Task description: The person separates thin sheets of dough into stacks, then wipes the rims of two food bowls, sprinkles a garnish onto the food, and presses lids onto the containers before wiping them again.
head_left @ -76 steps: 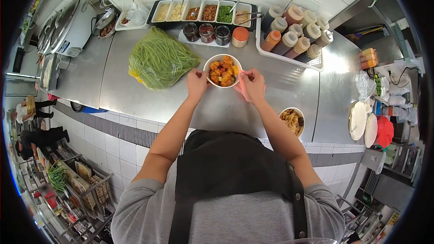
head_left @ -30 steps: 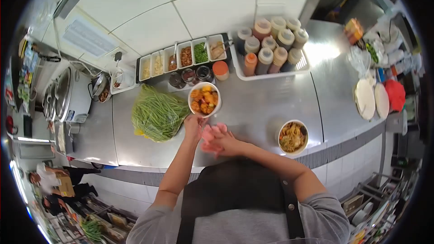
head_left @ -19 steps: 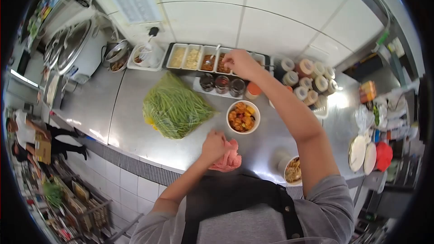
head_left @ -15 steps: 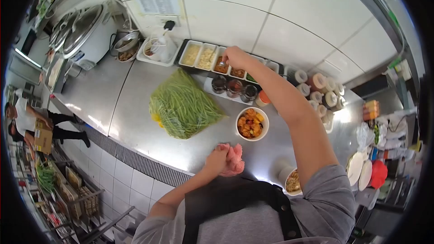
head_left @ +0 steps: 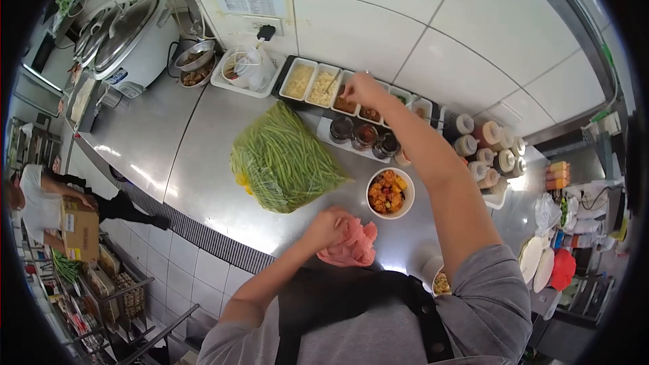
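Note:
My left hand (head_left: pixel 328 225) is closed around the gathered top of a pink plastic bag (head_left: pixel 357 245), held low over the counter's front edge. Across the counter, my right hand (head_left: pixel 363 90) has its fingers pinched on a small metal spoon, mostly hidden by the hand, over a white tub of brown crumbly seasoning (head_left: pixel 343 103). Between the two hands stands a white paper bowl (head_left: pixel 371 207) with orange-red pieces of food. Left of the bowl lies a clear bag of green beans (head_left: pixel 287 162). Dark-topped jars (head_left: pixel 364 136) stand below my right wrist.
Squeeze bottles (head_left: pixel 500 136) crowd the right of the counter. Another food bowl (head_left: pixel 431 269) sits by my right elbow. Rice cookers (head_left: pixel 128 40) and metal bowls (head_left: pixel 196 67) are at the back left. A person holding a cardboard box (head_left: pixel 81 226) stands on the floor at left.
The pink bag hangs more spread out below my left hand. My right hand stays over the seasoning tubs. The person with the box has come closer, and the view has shifted slightly.

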Motion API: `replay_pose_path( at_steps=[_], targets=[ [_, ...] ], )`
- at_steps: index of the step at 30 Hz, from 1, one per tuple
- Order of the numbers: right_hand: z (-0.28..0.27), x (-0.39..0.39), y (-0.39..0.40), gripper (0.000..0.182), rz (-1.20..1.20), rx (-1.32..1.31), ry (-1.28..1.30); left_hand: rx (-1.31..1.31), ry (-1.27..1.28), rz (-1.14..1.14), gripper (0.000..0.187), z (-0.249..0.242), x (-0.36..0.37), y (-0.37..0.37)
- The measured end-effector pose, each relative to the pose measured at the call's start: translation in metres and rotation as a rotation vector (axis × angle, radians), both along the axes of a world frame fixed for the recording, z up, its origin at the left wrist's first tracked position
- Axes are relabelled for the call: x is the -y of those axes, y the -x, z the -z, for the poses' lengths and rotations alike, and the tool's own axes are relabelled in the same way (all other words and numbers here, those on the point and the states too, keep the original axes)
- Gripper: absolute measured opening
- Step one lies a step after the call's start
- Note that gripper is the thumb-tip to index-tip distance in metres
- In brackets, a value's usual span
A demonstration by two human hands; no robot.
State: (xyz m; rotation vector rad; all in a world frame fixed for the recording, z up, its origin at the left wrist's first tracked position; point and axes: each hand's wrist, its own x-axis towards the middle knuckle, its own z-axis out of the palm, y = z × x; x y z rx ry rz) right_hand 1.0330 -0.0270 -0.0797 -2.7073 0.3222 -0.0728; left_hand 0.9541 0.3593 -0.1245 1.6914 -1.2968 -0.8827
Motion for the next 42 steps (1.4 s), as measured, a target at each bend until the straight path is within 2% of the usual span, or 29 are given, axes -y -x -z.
replay_pose_path(
  at_steps=[1,2,4,5,6,10,11,13,14,16,18,20,21,23,24,26,27,28,29,30,32,33,35,36,38,39,40,41,42],
  targets=[
    [-0.021,-0.002,0.014,0.014,0.057,0.075,-0.130,-0.119,-0.037,-0.034,0.018,0.001,0.006,-0.002],
    [-0.039,-0.006,0.030,0.014,0.080,0.065,-0.139,-0.240,-0.080,-0.064,0.019,0.004,0.013,-0.002],
    [-0.068,-0.017,0.069,0.018,0.141,0.083,-0.642,-0.609,-0.147,-0.175,0.019,0.020,0.026,-0.002],
    [-0.082,-0.027,0.092,0.018,0.165,0.070,-0.652,-0.698,-0.158,-0.215,0.018,0.017,0.031,-0.001],
    [-0.097,-0.042,0.117,0.017,0.137,-0.022,-0.641,-0.781,-0.167,-0.258,0.017,0.013,0.037,-0.003],
    [-0.104,-0.094,0.192,0.016,0.091,-0.290,-0.573,-0.780,-0.191,-0.271,0.019,0.020,0.056,-0.003],
    [-0.095,-0.100,0.206,0.016,0.107,-0.295,-0.581,-0.795,-0.206,-0.298,0.021,0.020,0.060,-0.001],
    [-0.070,-0.109,0.226,0.014,0.104,-0.248,-0.316,-0.834,-0.210,-0.349,0.026,0.015,0.069,0.004],
    [-0.062,-0.109,0.232,0.014,0.114,-0.246,-0.317,-0.833,-0.214,-0.340,0.026,0.010,0.072,0.007],
    [-0.058,-0.113,0.233,0.025,0.306,-0.201,-0.441,-0.910,-0.228,-0.437,0.027,-0.001,0.079,0.014],
    [-0.065,-0.123,0.232,0.018,0.311,-0.192,-0.462,-0.909,-0.252,-0.432,0.028,-0.003,0.082,0.017],
    [-0.088,-0.146,0.226,0.012,0.408,-0.258,-0.039,-0.934,-0.229,-0.477,0.030,0.000,0.082,0.018],
    [-0.086,-0.151,0.227,0.012,0.420,-0.255,-0.038,-0.931,-0.232,-0.465,0.030,-0.001,0.081,0.018],
    [-0.076,-0.158,0.234,0.010,0.375,-0.022,0.082,-0.924,-0.190,-0.497,0.030,-0.003,0.077,0.014],
    [-0.069,-0.163,0.242,0.010,0.387,-0.020,0.084,-0.921,-0.193,-0.485,0.030,0.001,0.073,0.011],
    [-0.059,-0.180,0.257,0.010,0.355,-0.148,0.133,-0.233,-0.083,-0.219,0.030,0.013,0.060,0.005],
    [-0.064,-0.201,0.266,0.011,0.343,-0.005,0.051,-0.232,-0.084,-0.208,0.030,0.006,0.051,0.004],
    [-0.068,-0.227,0.274,0.015,0.331,0.139,-0.032,0.058,-0.235,0.024,0.025,-0.010,0.039,0.006],
    [-0.059,-0.251,0.278,0.015,0.334,-0.057,-0.103,0.353,-0.378,0.260,0.019,-0.018,0.028,0.010],
    [-0.044,-0.273,0.280,0.015,0.340,-0.252,-0.180,0.357,-0.379,0.285,0.019,-0.015,0.017,0.019],
    [-0.010,-0.303,0.294,0.013,0.201,-0.298,-0.370,0.401,-0.345,0.262,0.021,-0.002,-0.004,0.043],
    [0.017,-0.317,0.298,0.013,0.241,-0.298,-0.382,0.401,-0.342,0.304,0.021,0.009,-0.011,0.053],
    [0.060,-0.336,0.303,0.011,0.477,0.162,-0.294,0.120,-0.078,0.086,0.019,0.031,-0.017,0.066],
    [0.061,-0.335,0.307,0.011,0.509,0.161,-0.290,0.115,-0.075,0.118,0.019,0.039,-0.018,0.067],
    [0.061,-0.327,0.317,0.012,0.458,0.086,-0.483,0.064,-0.154,0.096,0.017,0.048,-0.017,0.065],
    [0.060,-0.325,0.325,0.012,0.479,0.088,-0.481,0.081,-0.245,0.160,0.016,0.036,-0.013,0.067],
    [0.058,-0.321,0.332,0.012,0.506,0.026,-0.345,0.081,-0.241,0.178,0.016,0.037,-0.008,0.072],
    [0.056,-0.315,0.339,0.013,0.529,-0.037,-0.210,-0.030,-0.230,0.239,0.019,0.038,-0.004,0.077],
    [0.044,-0.300,0.352,0.013,0.578,-0.005,-0.222,-0.139,-0.221,0.299,0.022,0.039,0.001,0.081]
  ],
)
